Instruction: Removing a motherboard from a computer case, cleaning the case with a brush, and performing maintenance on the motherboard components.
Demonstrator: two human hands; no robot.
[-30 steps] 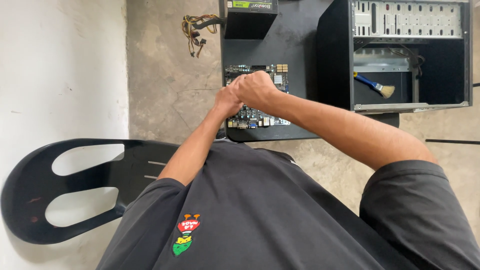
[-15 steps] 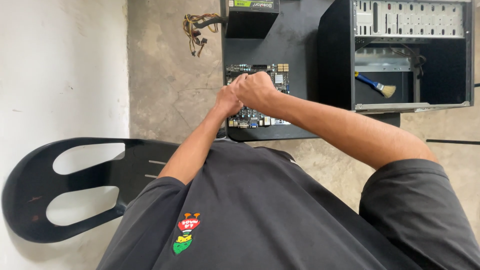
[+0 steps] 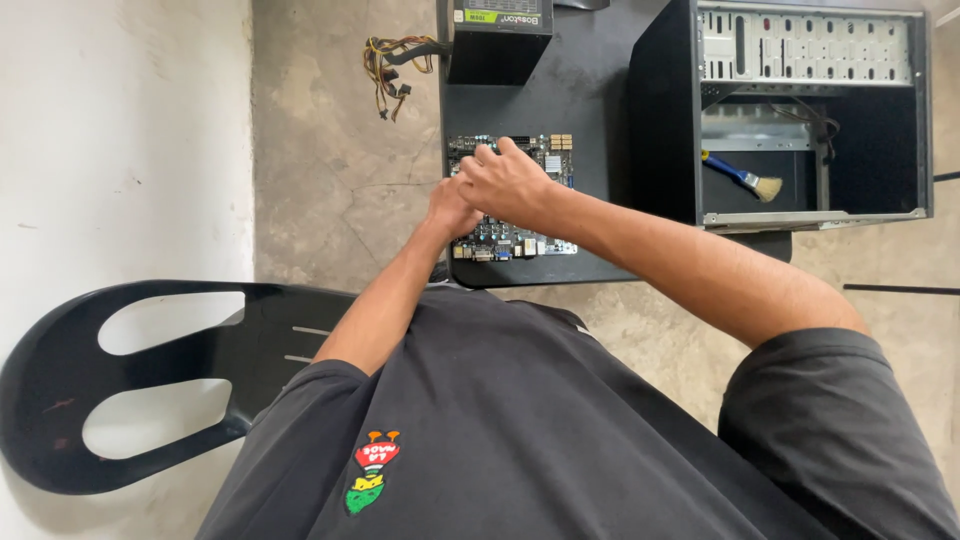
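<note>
Now: both hands staying put on the motherboard (image 3: 512,235) | left hand (image 3: 450,208) and right hand (image 3: 510,182) pressing together, grip unclear | board lying under them near the desk's (image 3: 590,100) front edge.

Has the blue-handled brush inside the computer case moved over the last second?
No. The brush lies in the same spot inside the open computer case, bristles pointing the same way.

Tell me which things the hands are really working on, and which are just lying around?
In use:
- circuit board, flat on the black table
- left hand and right hand, both pressed on the board; what they grip is hidden

Just lying about:
- open computer case
- blue-handled brush inside the case
- power supply box with loose coloured wires
- black chair
</note>
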